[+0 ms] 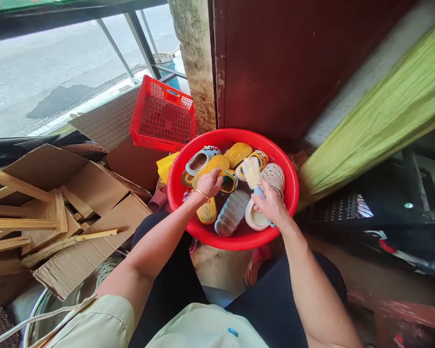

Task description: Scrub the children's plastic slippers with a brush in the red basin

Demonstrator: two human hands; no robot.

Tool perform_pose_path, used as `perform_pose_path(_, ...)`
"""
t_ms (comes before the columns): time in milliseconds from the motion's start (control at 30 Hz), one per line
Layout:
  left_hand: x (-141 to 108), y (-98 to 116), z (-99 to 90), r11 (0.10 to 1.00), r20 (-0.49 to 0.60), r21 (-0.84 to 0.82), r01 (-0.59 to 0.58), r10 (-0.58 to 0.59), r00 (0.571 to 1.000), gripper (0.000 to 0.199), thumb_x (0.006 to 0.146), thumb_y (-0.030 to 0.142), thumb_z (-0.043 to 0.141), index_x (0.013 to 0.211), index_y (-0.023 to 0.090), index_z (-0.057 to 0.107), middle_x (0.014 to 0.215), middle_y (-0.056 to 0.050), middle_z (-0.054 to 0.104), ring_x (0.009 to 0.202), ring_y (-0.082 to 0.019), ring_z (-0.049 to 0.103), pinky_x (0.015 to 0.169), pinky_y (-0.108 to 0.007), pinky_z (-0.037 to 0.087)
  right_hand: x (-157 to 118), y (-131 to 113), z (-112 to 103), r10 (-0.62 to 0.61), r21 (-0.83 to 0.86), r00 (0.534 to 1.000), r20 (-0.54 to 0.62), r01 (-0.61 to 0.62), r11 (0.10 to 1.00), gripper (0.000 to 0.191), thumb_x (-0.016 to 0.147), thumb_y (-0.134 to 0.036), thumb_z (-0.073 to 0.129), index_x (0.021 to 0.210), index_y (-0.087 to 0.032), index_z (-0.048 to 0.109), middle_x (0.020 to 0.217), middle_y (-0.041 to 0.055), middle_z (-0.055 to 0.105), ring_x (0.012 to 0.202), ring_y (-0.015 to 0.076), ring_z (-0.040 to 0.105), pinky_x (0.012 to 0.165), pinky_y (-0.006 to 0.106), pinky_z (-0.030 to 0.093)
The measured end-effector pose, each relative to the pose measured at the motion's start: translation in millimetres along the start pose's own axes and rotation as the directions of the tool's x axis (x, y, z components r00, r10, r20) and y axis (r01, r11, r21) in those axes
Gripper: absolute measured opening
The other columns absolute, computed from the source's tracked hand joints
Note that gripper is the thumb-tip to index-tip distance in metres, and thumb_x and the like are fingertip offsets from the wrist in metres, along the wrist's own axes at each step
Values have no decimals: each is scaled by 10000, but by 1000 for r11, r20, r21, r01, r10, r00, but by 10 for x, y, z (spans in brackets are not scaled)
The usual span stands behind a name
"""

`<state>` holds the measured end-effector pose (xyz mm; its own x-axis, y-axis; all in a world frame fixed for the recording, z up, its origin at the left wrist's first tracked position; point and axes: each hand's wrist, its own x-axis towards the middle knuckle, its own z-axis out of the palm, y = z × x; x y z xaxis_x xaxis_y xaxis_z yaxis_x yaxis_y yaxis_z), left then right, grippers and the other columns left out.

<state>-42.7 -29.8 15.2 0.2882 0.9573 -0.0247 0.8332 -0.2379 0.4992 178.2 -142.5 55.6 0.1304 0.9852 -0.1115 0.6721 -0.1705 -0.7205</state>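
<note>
A round red basin (290,203) holds several shoes. My left hand (209,186) is closed on a yellow shoe (230,180) near the basin's middle, sole partly showing. In my right hand (271,203) is a brush with a blue handle and pale bristles (252,172), held upright over the right side of the basin. Around them lie a light blue clog (203,159), a yellow sole (238,153), a beige clog (273,178), a grey-blue sole (232,212) and a white clog (255,217) below my right hand.
Behind the basin at the left stands a red plastic crate (166,116). Cardboard (94,188) and wooden pieces (25,224) are piled at the left. A dark red door (275,63) rises behind, and green cloth (377,116) hangs at the right.
</note>
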Motion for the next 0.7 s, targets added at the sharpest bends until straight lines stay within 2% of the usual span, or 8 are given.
perform_pose_path(100,22,-96,-73,962,-122,-269,-44,11,992,403,976,315,474,1303,165,655,1073,-92,758,989,-237,698,912,-335,510,11,-54,124,-84,-248,994,-77,63,967,737,931,-281,501,1604,-59,299,1115,206,759,873,319,742,787,404,560)
perform_pose_path(233,-26,-190,-27,870,-224,-482,-106,-6,975,386,951,349,524,1251,167,684,994,-60,750,934,-216,675,916,-332,506,-43,-188,266,-215,-392,976,32,210,896,720,989,-302,458,1642,-109,225,1224,187,744,971,316,744,807,382,557)
perform_pose_path(333,-49,-277,-53,799,-315,-591,-111,-102,944,368,940,384,555,1204,175,702,1032,-67,745,998,-225,667,978,-354,497,-24,-156,273,-141,-491,987,75,159,856,679,1006,-289,451,1637,-123,264,1157,175,769,944,307,755,801,375,556)
perform_pose_path(400,-52,-337,-112,713,-342,-694,-97,-208,916,345,920,396,593,1166,185,710,1087,-74,738,1046,-229,662,1006,-364,502,6,-73,229,-77,-509,995,69,101,855,650,1007,-284,456,1621,-122,315,1095,167,786,927,304,760,791,363,555)
perform_pose_path(467,-50,-372,-167,550,-276,-833,-61,-316,908,322,889,387,645,1139,195,707,1098,-69,729,1023,-222,674,981,-376,537,12,-4,200,-85,-474,995,45,96,875,648,1011,-326,471,1611,-117,341,1110,169,784,965,306,759,799,347,556)
perform_pose_path(567,-43,-345,-191,164,5,-982,92,-468,884,280,861,333,688,1102,192,675,947,-39,707,863,-191,697,865,-391,609,-62,-32,279,-164,-419,986,-25,139,897,688,1035,-410,444,1627,-93,295,1214,188,755,1023,310,751,809,340,564)
perform_pose_path(633,-39,-284,-179,-32,177,-982,186,-501,847,254,845,259,696,1083,186,646,849,-16,678,781,-173,700,801,-399,638,-145,-122,406,-237,-427,971,-4,213,879,693,1052,-432,407,1640,-95,264,1268,195,732,1026,305,751,806,339,570)
perform_pose_path(700,-45,-218,-170,-157,296,-955,251,-477,828,276,822,184,697,1090,186,629,824,-9,672,749,-166,709,756,-395,655,-201,-205,530,-286,-479,956,68,283,831,677,1061,-426,388,1649,-120,250,1294,189,722,996,298,759,785,340,576)
